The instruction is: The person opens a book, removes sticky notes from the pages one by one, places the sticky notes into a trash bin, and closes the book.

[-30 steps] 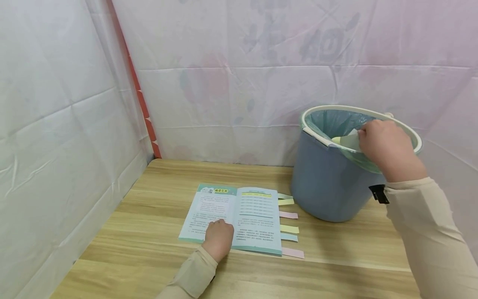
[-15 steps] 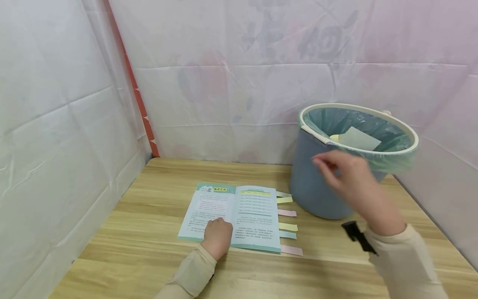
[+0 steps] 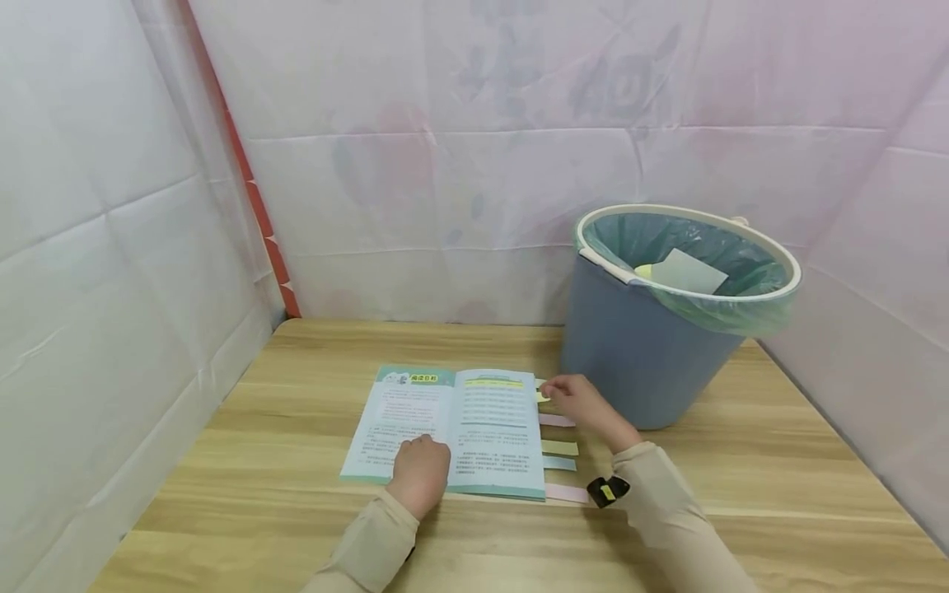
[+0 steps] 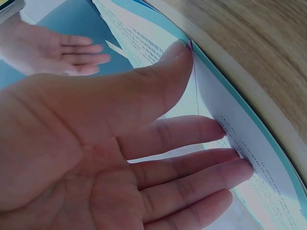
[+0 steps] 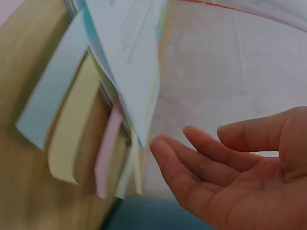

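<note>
An open booklet (image 3: 497, 482) with printed pages lies on the wooden table. My left hand (image 3: 420, 476) rests on its lower middle; in the left wrist view the fingertips (image 4: 240, 167) touch the page near the fold, fairly straight. Paper strips stick out from the booklet's right edge: a yellow strip (image 3: 560, 447), a blue strip (image 3: 560, 464), pink strips (image 3: 558, 420) and, at the top, a partly covered pale pair. My right hand (image 3: 589, 409) is at those top strips. In the right wrist view its fingers (image 5: 177, 167) are loosely bent, thumb apart, holding nothing.
A blue-grey bin (image 3: 630, 354) with a green liner stands behind the right hand, close to the booklet. Pale paper (image 3: 688, 272) and something yellow lie inside it. White cloth walls (image 3: 445, 206) enclose the table (image 3: 245, 461) at the back and sides.
My right hand has let go of the pale paper in the bin and come down and left to the booklet's upper right edge. The left hand stays on the page.
</note>
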Demonstrator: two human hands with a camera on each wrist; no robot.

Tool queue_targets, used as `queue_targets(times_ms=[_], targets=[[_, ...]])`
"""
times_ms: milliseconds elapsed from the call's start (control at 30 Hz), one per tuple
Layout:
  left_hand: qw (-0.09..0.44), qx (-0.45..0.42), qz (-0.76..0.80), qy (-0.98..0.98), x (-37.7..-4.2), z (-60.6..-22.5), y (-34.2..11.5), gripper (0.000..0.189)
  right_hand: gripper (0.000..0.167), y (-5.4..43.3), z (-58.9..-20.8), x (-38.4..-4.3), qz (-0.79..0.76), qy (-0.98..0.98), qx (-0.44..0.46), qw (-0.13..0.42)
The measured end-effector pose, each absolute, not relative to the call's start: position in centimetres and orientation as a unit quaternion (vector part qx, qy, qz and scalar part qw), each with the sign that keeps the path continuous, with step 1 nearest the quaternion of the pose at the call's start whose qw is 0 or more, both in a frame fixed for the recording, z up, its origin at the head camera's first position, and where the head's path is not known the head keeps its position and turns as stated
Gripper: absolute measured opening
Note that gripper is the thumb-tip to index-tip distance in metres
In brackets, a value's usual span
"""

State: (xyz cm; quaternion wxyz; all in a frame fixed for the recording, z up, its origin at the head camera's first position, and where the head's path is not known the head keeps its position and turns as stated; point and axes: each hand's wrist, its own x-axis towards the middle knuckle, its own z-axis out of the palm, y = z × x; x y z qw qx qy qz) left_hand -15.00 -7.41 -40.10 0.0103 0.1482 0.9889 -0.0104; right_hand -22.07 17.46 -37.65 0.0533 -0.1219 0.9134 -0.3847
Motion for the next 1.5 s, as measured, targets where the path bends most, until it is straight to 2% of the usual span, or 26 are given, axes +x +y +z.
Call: queue_targets(times_ms=[433, 700, 767, 1100, 1200, 1400, 1500], targets=[[0.006, 0.150, -0.010, 0.989, -15.1, -40.3, -7.3, 0.008, 0.033, 15.6, -39.9, -22.6, -0.458, 0.884, -0.014, 0.094], [0.016, 0.144, -0.007, 0.989, -15.1, -40.1, -7.3, 0.009, 0.032, 15.9, -39.8, -21.8, -0.477, 0.878, -0.022, 0.036], [0.015, 0.144, -0.008, 0.989, -15.2, -40.2, -7.4, 0.010, 0.033, 15.9, -39.4, -21.6, -0.497, 0.867, -0.022, 0.038], [0.002, 0.155, 0.008, 0.988, -15.1, -39.7, -7.6, 0.031, 0.039, 15.1, -38.5, -21.3, -0.518, 0.848, 0.019, 0.112], [-0.029, 0.181, 0.019, 0.983, -14.4, -39.1, -7.0, 0.032, 0.041, 14.9, -38.5, -21.2, -0.511, 0.850, 0.021, 0.131], [-0.141, 0.307, 0.024, 0.941, -11.4, -36.7, -4.6, 0.018, 0.047, 14.9, -37.3, -20.4, -0.515, 0.840, -0.008, 0.171], [-0.157, 0.380, 0.017, 0.911, -9.6, -36.3, -3.3, 0.014, 0.048, 14.9, -36.5, -20.1, -0.524, 0.832, -0.024, 0.179]])
